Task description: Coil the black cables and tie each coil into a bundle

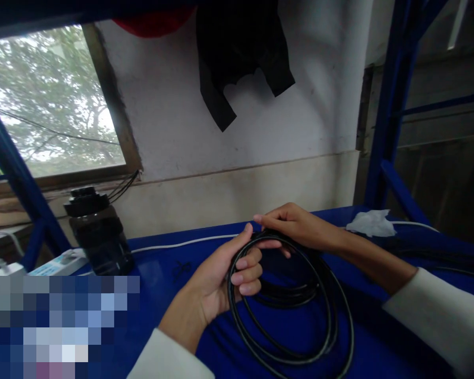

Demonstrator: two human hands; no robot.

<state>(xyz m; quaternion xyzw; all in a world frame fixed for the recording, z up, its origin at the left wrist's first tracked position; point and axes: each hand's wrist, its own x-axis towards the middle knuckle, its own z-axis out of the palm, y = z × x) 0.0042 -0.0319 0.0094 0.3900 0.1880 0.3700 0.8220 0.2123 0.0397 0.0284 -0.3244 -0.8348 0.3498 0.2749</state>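
A black cable [332,316] hangs in several loose loops in front of me, above the blue table. My left hand [231,273] has its fingers curled round the left side of the loops, with the thumb pointing up. At the top of the coil, my right hand [296,226] grips the cable between thumb and fingers, close to the left thumb. Its fingertips are partly hidden behind the loops. More black cable loops [288,296] show behind the held coil, lower down.
A dark bottle [100,237] and a white power strip [59,262] stand at the left of the blue table [161,279]. A white cord [181,243] crosses the back. Crumpled plastic [371,223] and black cables [450,260] lie right. Blue posts flank the table.
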